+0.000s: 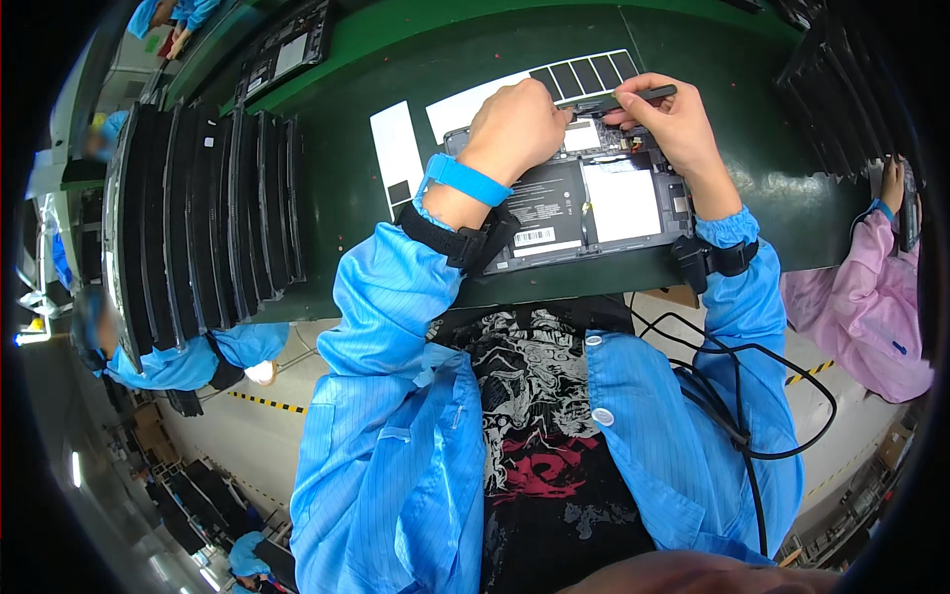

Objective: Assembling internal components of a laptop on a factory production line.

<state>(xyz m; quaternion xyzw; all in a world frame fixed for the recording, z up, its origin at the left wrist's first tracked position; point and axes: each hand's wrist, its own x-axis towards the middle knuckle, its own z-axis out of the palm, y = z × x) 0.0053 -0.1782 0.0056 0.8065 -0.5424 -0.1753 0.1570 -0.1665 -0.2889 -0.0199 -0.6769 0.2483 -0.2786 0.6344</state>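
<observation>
An opened laptop chassis (668,223) lies on the green bench in front of me, its inside facing up. Within it sit a black battery (549,198) with a white label and a white rectangular panel (623,203). My left hand (520,124) is closed at the chassis's far edge, fingertips hidden behind its back. A slim, black, pen-like tool (657,93) is pinched in my right hand (665,127), its thin end pointing left toward the left fingers. Just beyond the chassis is a white sheet bearing black rectangular pads (584,77).
Another white sheet (394,139) lies left of the chassis. Dark panels stand in a row (203,218) at the left, with another stack (836,94) at the right. A similar chassis (287,54) rests at the far left. Co-workers are on both sides; black cables (737,396) hang by my right arm.
</observation>
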